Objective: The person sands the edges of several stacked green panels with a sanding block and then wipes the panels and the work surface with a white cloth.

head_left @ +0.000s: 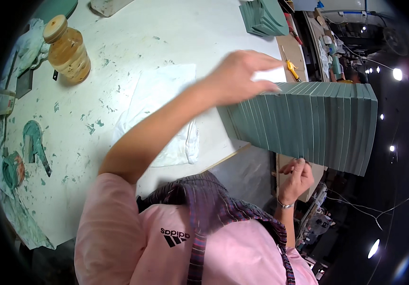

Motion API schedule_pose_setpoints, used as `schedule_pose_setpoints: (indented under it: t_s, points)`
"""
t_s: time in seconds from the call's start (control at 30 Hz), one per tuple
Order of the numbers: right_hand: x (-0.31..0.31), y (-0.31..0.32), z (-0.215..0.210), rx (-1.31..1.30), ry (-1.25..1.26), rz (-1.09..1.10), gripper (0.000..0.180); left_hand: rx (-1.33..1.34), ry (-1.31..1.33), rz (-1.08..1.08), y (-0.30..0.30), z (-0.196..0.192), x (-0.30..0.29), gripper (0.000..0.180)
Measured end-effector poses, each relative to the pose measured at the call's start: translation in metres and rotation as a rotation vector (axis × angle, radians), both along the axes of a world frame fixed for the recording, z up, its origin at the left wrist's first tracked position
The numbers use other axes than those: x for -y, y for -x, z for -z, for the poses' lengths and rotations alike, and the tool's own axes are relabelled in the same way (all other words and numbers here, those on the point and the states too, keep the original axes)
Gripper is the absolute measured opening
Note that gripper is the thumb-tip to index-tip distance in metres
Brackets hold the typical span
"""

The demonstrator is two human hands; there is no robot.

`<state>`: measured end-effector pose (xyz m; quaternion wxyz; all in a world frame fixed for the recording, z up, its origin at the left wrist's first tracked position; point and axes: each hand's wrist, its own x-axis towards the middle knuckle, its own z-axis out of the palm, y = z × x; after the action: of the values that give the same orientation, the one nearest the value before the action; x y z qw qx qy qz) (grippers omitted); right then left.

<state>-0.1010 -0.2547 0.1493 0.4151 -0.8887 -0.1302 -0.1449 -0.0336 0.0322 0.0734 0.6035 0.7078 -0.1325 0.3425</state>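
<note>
A long row of thin green slabs, packed face to face with pale lines between them, runs along the right side of the table. Over the top edge of this row is my left hand, slightly blurred, its thumb and fingers spread apart with a gap between them. The thumb tip comes close to the slabs' upper edges; contact is unclear. My right hand is at the lower edge of the row, fingers curled and pinched together against it. What sits between those fingertips is hidden.
A white folded cloth lies on the white table. Left stand a capped jar of amber liquid and a green-smeared tool. Another green stack is at the far right, near a yellow-handled tool.
</note>
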Motion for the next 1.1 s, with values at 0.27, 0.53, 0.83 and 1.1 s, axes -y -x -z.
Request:
schedule_pose_setpoints:
  t_s: [0.27, 0.53, 0.83, 1.1]
  points:
    - [0.069, -0.047, -0.102, 0.426, -0.085, 0.292, 0.024, -0.553, -0.577, -0.325, 0.096, 0.099, -0.04, 0.048]
    - [0.096, -0.076, -0.117, 0.002, -0.259, 0.147, 0.015, -0.447, -0.691, -0.422, 0.071, 0.08, -0.009, 0.053]
    - [-0.002, -0.026, 0.093, -0.645, 0.159, -0.093, 0.024, -0.411, -0.286, 0.25, 0.001, 0.082, 0.019, 0.053]
    - [-0.005, -0.023, 0.104, -0.619, 0.032, 0.008, 0.033, -0.504, -0.173, 0.313, -0.005, 0.082, 0.02, 0.05]
